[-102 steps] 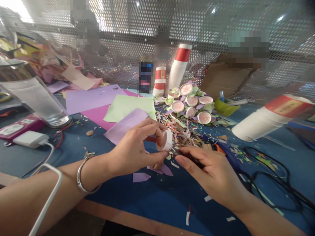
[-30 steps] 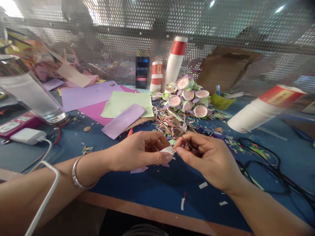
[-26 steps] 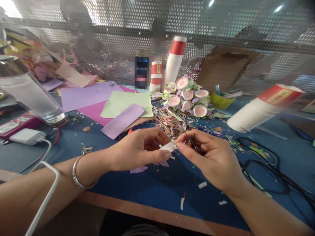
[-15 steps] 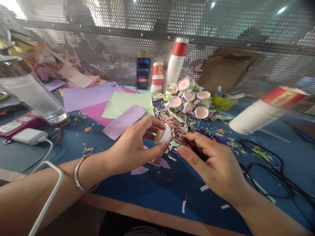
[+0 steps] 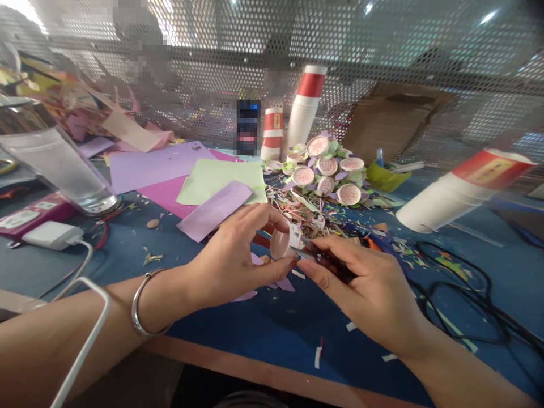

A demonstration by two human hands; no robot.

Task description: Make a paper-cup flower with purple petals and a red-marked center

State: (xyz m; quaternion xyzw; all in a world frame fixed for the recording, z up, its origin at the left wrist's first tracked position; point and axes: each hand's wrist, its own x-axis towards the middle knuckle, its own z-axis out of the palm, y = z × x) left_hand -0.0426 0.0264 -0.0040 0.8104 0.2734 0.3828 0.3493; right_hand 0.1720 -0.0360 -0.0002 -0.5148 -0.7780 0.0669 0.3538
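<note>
pinches a small white cup piece [image 5: 280, 242] between the thumb and fingers of the left hand [image 5: 232, 255], just above the blue table [image 5: 263, 334], with its open end turned to the left. grips scissors [image 5: 328, 259] in the right hand [image 5: 369, 289], with fingers closed around the dark handles and the blades parted, pointing left at the side of the cup piece; cannot tell whether touching it. wears a silver bracelet [image 5: 136, 309] on the left wrist. has just beyond both hands a heap of scraps [image 5: 304, 211], and behind that a pile of cup bottoms [image 5: 327, 167] with red patterns, mixed with green and purple bits. faces a tall cup stack [image 5: 305, 113] and a short cup stack [image 5: 272, 136] in front of a mesh screen [image 5: 204, 85]. has beyond the left hand a purple strip [image 5: 215, 212] overlapping a green sheet [image 5: 225, 173]. has at far left a glass [image 5: 70, 170] of clear liquid, near a white plug [image 5: 53, 235], and at right another cup stack [image 5: 442, 198], with a black cable [image 5: 463, 303] nearer
</note>
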